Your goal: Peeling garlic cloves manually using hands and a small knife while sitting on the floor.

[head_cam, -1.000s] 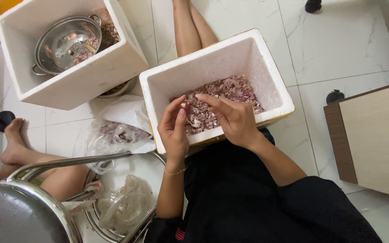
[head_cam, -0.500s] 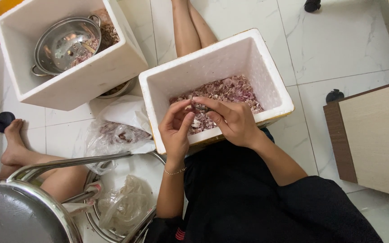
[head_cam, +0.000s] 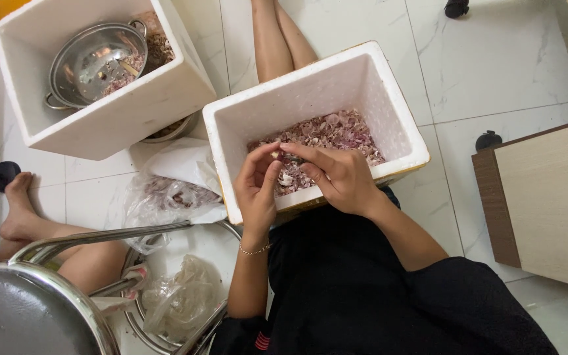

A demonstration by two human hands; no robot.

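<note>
Both hands work over a white foam box (head_cam: 389, 98) that rests on my lap and holds a layer of pinkish-purple peels (head_cam: 336, 131). My left hand (head_cam: 258, 190) pinches a small pale clove-like piece (head_cam: 276, 156) at its fingertips. My right hand (head_cam: 340, 174) meets it from the right, thumb and fingers closed on the same piece, maybe with a small blade I cannot make out. My black clothing fills the lower frame.
A second white foam box (head_cam: 119, 115) at upper left holds a steel colander (head_cam: 96, 59) with peels. Clear plastic bags (head_cam: 165, 197) lie on the tiled floor. A steel stool (head_cam: 27, 309) stands lower left, another person's bare foot (head_cam: 18, 210) beside it. A wooden cabinet (head_cam: 547, 197) is right.
Both hands have shifted slightly, the fingertips drawing closer together around the small piece above the peels. The boxes have not moved.
</note>
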